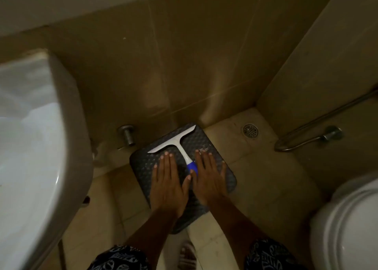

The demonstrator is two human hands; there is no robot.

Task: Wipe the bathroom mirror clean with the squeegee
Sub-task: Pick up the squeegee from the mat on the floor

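Grip none yet. Laying left hand (168, 179) and right hand (208, 177) flat, fingers straight and slightly spread, holding nothing. Flanking handle of squeegee (177, 141), one hand each side, thumb tips nearly meeting at blue near end; touching it or hovering just above, cannot tell. Finding squeegee lying on dark dimpled pad (143, 163) on floor, white blade slanting from near-left to far-right across pad's far part, handle running near and slightly right. Judging step as reach before pickup; wiping not yet started, mirror not showing anywhere here.

Moving outward, noting:
- sink (30, 147) bulging in at left
- toilet (351, 218) at near right
- floor drain (250, 130) right of pad's far corner
- metal hose (319, 122) and wall valve (331, 133) further right
- stub pipe (127, 133) on wall just left of pad's far side
- sandal (187, 251) at near edge

Risks, judging only:
- Closing fingers from flat like this and pinching slim white neck instead of blue grip, giving weak hold and letting blade twist.
- Nudging handle with either thumb and skating squeegee off pad onto floor tiles, picking up grit, then streaking glass.
- Rising toward mirror and bumping sink rim at left, knocking squeegee loose.
- Working in dim light and misjudging height over handle, so fumbling pickup.
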